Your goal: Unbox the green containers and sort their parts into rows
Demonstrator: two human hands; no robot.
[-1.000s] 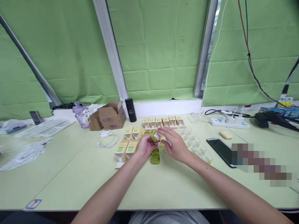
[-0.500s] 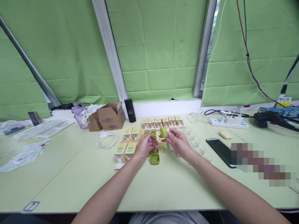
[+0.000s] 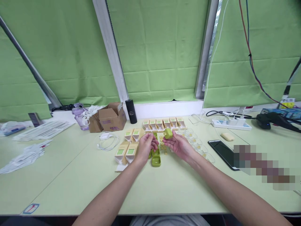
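My right hand (image 3: 179,145) holds a small green case (image 3: 168,133) in its fingertips, just above the table. My left hand (image 3: 145,147) is beside it, fingers curled in a pinch; what it holds is too small to make out. Below the hands several green cases (image 3: 156,160) lie in a short column on the table. Tan and green cartons (image 3: 127,151) lie left of my left hand, and a row of them (image 3: 164,123) stands behind. Clear plastic trays (image 3: 198,146) with yellow bits lie to the right.
A brown cardboard box (image 3: 112,117), a black cylinder (image 3: 131,111), a purple bottle (image 3: 79,116) and a white cable (image 3: 107,140) sit at the back left. A phone (image 3: 222,148), power strip (image 3: 231,123) and black cables lie right. Papers (image 3: 25,153) lie far left.
My hands drew apart: the right hand lifted the green case away to the right, and the left hand stayed near the column of cases with fingers pinched.
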